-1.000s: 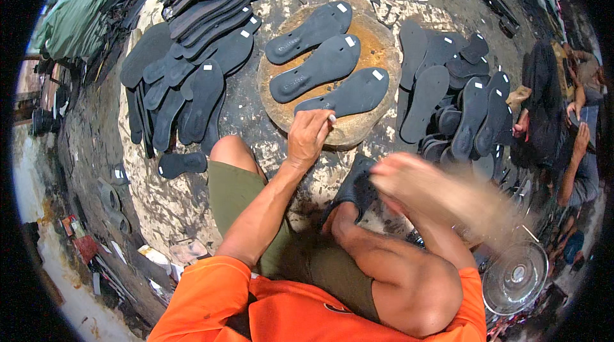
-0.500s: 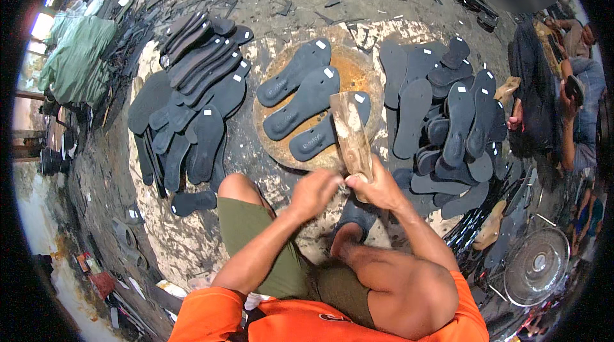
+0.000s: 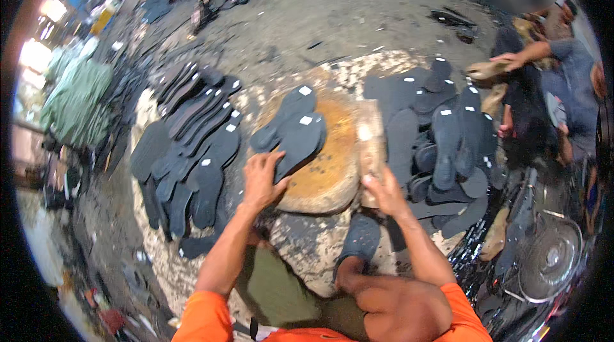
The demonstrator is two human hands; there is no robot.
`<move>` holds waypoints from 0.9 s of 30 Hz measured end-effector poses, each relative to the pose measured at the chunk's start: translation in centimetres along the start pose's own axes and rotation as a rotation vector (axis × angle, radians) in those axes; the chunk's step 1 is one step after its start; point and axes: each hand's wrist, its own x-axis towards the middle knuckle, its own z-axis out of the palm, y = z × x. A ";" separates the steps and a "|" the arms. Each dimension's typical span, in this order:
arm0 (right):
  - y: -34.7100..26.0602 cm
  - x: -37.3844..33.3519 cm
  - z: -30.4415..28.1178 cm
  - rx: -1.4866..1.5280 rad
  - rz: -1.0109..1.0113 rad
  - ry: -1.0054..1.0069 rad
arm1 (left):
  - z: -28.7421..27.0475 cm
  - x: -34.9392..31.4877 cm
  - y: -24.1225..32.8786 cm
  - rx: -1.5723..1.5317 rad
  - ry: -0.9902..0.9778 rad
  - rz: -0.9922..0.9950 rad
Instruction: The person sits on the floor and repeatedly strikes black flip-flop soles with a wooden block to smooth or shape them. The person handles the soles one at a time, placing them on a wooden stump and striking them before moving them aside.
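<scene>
Front sole (image 3: 306, 140): on left half of round block (image 3: 339, 140), heel end toward near-left rim; could twist askew if pressed at one corner only.
Back sole (image 3: 291, 105): farther across block, partly overlapped by front sole; likely dragged along by any tug there.
Left hand (image 3: 261, 179): at block's near-left rim, fingers over front sole's heel end, thumb splayed; pinched firmly or merely resting, cannot tell.
Right hand (image 3: 385, 192): just off block's near-right rim, touching wooden bat; clasped or loosened, cannot tell.
Wooden bat (image 3: 370, 134): along block's right rim; could topple if poorly balanced.
Sandalled foot (image 3: 362, 238): near side of block; exposed to dropped bat.
Sole pile (image 3: 446, 150): right of block; could slump if knocked.
</scene>
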 end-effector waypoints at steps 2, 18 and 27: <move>-0.6 1.3 0.1 0.001 -0.029 -0.089 | -1.0 0.2 0.2 -0.035 -0.004 0.057; 9.5 5.1 -2.0 -0.271 0.046 -0.143 | -3.0 10.8 17.7 -0.708 -0.168 0.158; 2.2 6.1 3.7 0.082 0.102 -0.045 | -3.2 -10.4 -13.8 0.370 0.294 -0.600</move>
